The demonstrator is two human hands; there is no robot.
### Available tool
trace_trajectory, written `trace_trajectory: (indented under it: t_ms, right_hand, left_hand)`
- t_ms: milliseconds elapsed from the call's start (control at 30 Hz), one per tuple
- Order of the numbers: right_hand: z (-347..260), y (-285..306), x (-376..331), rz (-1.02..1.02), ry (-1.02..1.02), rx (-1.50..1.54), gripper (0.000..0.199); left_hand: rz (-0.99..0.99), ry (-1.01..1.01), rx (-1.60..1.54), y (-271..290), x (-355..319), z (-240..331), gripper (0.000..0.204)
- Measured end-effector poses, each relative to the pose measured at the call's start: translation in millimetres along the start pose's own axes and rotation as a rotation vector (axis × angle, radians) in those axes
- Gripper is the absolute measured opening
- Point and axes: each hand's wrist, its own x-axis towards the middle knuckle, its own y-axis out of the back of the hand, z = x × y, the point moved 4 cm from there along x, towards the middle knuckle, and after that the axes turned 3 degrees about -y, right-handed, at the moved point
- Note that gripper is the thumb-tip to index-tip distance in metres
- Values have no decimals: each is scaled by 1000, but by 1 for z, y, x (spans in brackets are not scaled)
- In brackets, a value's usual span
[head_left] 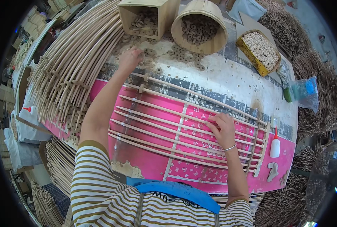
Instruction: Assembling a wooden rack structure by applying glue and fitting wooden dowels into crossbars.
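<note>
Workbench (229, 81), pink sheet over its near half. A rack of thin rattan rods (168, 130) lies across the sheet, long axis running from the bench's left edge toward the right edge, where short cross slats (260, 145) tie the ends.

Loose wooden rings (176, 53) lie scattered by the far edge, below a square box (147, 17) and a round tub (200, 24) full of them.

Left hand (130, 58): arm fully stretched to the far-left part, fingers curled down on the rings; actual grip can't be made out.

Right hand (223, 128): nearer the rack, right of middle, fingertips pinching one rod, wrist bent.

Glue bottle (275, 143) upright by the right edge.
</note>
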Motion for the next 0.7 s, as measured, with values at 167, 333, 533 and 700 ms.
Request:
trace_trajectory:
  t_ms: [167,333,533,700]
  right_hand:
    - [8,-4,-5,-32,-11,25,18]
    - [1,-14,-1,28,-54,98,15]
    - [-1,1,-1,75,-110,180,11]
    - [-6,-2,4,87,-87,197,12]
  left_hand:
    - [182,427,-972,11,-15,-11,39]
    - [197,386,-804,40,-87,-85,44]
    - [26,682,-1436,74,-144,-44,37]
    - [-51,619,-1466,79,-166,-23,39]
